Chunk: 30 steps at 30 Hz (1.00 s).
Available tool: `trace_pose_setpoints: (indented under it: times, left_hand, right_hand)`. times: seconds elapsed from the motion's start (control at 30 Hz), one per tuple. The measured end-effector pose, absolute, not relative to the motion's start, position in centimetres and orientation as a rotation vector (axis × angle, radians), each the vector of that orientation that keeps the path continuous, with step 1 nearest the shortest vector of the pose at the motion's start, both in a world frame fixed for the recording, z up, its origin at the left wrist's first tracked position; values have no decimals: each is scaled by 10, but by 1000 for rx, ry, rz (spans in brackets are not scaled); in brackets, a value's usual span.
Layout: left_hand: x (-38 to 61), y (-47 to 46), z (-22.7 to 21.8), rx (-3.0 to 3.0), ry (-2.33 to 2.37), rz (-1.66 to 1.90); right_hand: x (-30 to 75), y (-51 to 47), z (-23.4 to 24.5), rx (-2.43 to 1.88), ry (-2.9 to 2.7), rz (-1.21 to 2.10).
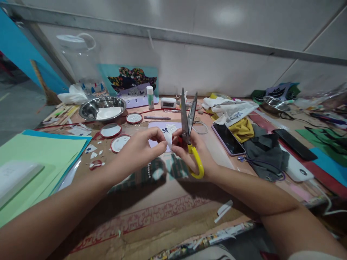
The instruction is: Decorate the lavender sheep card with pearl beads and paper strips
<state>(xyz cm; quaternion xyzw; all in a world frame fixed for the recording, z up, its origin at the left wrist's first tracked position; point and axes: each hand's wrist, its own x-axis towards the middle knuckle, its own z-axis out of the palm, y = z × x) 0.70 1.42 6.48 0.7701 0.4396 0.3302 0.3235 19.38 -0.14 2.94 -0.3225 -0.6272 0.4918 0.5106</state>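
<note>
My left hand (141, 146) is closed in a pinch on a small white piece of patterned fabric or paper (168, 138); a dark blue flower shows beside its fingertips. Hooked in my right hand (203, 157) is a pair of scissors (185, 117) with a yellow handle, blades pointing up and spread apart. The thumb and fingertips of that hand also meet at the white piece's right edge. Behind both hands lies a lavender card (155, 125) with white beadwork on it, partly hidden. A short string of beads (149, 170) rests below my left hand.
Red-rimmed lids (110, 130) with beads stand left of centre, near a steel bowl (103, 117). A glue stick (150, 97) and small digital clock (168, 103) are at the back. To the right lie a phone (228, 139) and cloth scraps (241, 130). Green paper (51, 148) covers the left.
</note>
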Motion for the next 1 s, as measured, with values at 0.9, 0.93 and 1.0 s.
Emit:
trace_pose_setpoints:
  times: [0.9,0.93,1.0]
  left_hand:
    - [-25,32,92,1586,1249,1184]
    - [-25,32,92,1571,1257,1186]
    - [-23,31,91,1567,1243,1186]
  right_hand:
    - [204,-4,14,-846,-1872,1246]
    - [204,-5,14,-844,-1873,1256]
    - [203,-5,14,-840,-1871,1272]
